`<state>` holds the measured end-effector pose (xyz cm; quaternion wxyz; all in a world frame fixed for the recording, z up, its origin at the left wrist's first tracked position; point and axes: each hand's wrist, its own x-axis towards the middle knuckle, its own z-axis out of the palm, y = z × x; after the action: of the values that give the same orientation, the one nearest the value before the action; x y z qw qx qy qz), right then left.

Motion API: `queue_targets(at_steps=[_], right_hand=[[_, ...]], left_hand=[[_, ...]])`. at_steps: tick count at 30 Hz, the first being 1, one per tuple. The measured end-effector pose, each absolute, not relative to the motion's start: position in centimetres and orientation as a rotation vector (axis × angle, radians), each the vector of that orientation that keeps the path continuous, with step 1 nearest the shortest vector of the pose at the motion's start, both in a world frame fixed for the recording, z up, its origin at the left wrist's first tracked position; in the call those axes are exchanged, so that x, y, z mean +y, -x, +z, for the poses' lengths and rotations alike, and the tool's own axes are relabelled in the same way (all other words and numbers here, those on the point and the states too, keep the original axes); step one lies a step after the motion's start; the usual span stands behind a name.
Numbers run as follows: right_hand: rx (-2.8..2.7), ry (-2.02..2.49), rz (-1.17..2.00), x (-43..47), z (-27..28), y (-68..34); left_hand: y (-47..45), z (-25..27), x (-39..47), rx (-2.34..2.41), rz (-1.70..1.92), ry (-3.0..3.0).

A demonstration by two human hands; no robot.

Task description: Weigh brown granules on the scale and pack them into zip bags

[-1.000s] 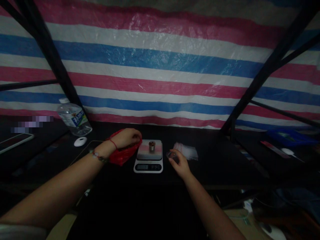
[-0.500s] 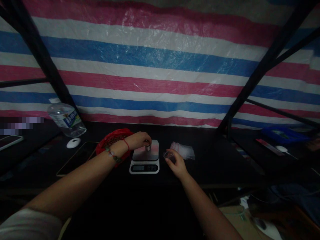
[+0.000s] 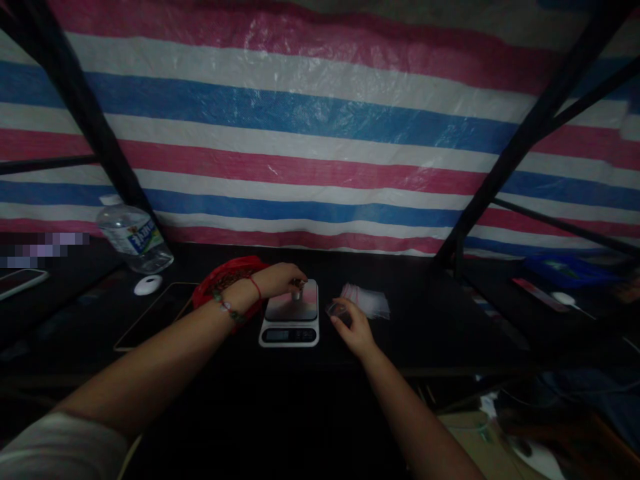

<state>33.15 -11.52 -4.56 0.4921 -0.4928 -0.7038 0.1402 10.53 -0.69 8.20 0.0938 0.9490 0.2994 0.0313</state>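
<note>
My left hand (image 3: 284,279) is over the kitchen scale (image 3: 290,337), its fingers pinched on small brown pieces. Just beneath the fingertips, a small metallic cup (image 3: 297,295) stands on the steel plate of the scale. The digits on the display are too dim to read. Behind my left wrist lies an open red plastic bag (image 3: 210,279) with many small brown pieces in it. To the right of the scale, my right hand (image 3: 355,328) is closed on a small clear plastic bag (image 3: 336,309). A stack of clear zip bags (image 3: 371,302) lies just beyond that hand.
At the left are a large clear bottle (image 3: 137,237), a white mouse (image 3: 148,285) and a dark tablet-like device (image 3: 155,320). Black metal frame posts (image 3: 470,207) flank the black table. A striped plastic sheet (image 3: 310,147) hangs behind. A blue tray (image 3: 570,270) is at far right.
My left fingers have shifted slightly to the right above the metallic cup, and the brown pieces show more plainly at their tips. My right hand has stayed in place.
</note>
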Motion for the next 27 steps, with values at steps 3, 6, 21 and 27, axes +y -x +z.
queue_targets(at_steps=[3, 6, 21, 27], right_hand=[[-1.713, 1.191, 0.355, -11.53, -4.58, -33.17], [-1.703, 1.193, 0.367, -11.56, -4.54, -33.16], [-1.701, 1.205, 0.349, -11.66, -4.27, -33.03], [-1.706, 1.200, 0.336, -11.69, -4.24, -32.97]], left_hand=[[-10.45, 8.28, -0.79, 0.910, 0.090, -2.796], [-10.34, 7.96, -0.60, 0.922, 0.106, -2.803], [-9.96, 8.06, -1.10, 0.896, 0.169, -2.803], [-9.79, 7.92, -1.06, 0.893, 0.210, -2.804]])
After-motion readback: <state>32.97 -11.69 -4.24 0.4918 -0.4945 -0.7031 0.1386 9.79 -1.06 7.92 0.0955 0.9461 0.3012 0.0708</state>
